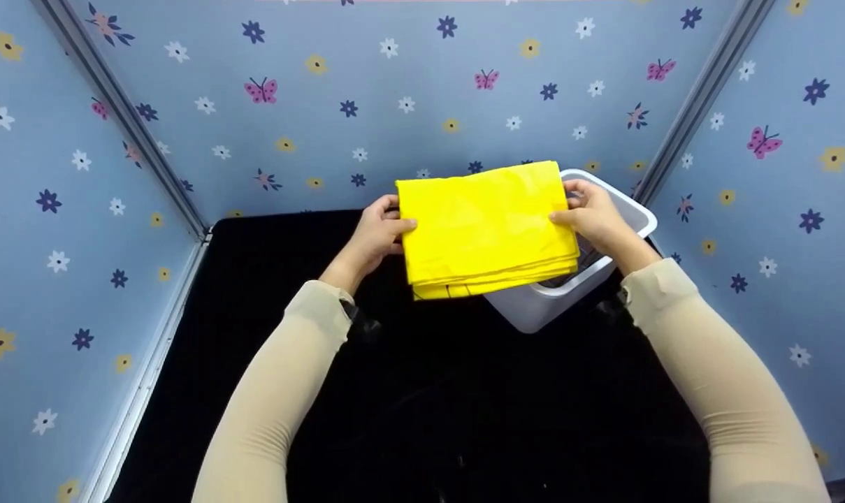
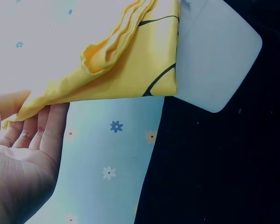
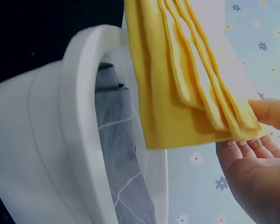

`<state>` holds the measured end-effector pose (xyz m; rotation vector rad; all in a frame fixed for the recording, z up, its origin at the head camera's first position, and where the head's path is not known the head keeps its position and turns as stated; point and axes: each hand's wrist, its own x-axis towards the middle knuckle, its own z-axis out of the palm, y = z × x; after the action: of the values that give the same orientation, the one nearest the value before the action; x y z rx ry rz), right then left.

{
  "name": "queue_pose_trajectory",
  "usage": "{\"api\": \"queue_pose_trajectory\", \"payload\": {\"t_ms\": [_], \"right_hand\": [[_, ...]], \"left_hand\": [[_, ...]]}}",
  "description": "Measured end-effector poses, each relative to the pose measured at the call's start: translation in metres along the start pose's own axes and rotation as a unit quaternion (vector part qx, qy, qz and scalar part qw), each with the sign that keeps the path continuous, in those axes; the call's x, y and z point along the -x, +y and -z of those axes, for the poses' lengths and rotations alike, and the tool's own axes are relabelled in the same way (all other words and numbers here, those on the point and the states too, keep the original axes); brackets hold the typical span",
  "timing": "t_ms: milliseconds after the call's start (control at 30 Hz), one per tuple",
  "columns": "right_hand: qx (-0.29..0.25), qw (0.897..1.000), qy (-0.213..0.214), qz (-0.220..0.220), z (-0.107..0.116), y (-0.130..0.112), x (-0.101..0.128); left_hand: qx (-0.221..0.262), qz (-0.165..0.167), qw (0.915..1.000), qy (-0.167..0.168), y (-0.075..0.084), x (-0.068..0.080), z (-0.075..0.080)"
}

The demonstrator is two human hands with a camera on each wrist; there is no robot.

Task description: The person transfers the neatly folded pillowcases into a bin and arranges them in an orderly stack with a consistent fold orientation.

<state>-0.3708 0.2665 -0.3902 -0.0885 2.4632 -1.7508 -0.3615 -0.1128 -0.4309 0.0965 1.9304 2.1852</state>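
Yellow folded cloth (image 1: 486,227) held over white bin (image 1: 544,307); left hand (image 1: 374,236) and right hand (image 1: 595,218) each pinch 1 side.

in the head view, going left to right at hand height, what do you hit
left hand pinching the cloth's left edge → folded yellow cloth → right hand pinching its right edge → rim of the white bin, which sits partly under the cloth
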Motion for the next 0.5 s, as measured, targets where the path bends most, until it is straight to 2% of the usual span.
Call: {"api": "queue_pose_trajectory", "payload": {"t_ms": [300,500], "right_hand": [[0.032,0.999,0.034,0.002,0.021,-0.007,-0.005],[0.070,0.996,0.050,-0.015,0.037,-0.012,-0.010]], "left_hand": [[0.015,-0.008,0.9998,0.003,0.002,-0.005,-0.023],[0.021,-0.008,0.9997,-0.004,0.002,-0.010,-0.040]]}}
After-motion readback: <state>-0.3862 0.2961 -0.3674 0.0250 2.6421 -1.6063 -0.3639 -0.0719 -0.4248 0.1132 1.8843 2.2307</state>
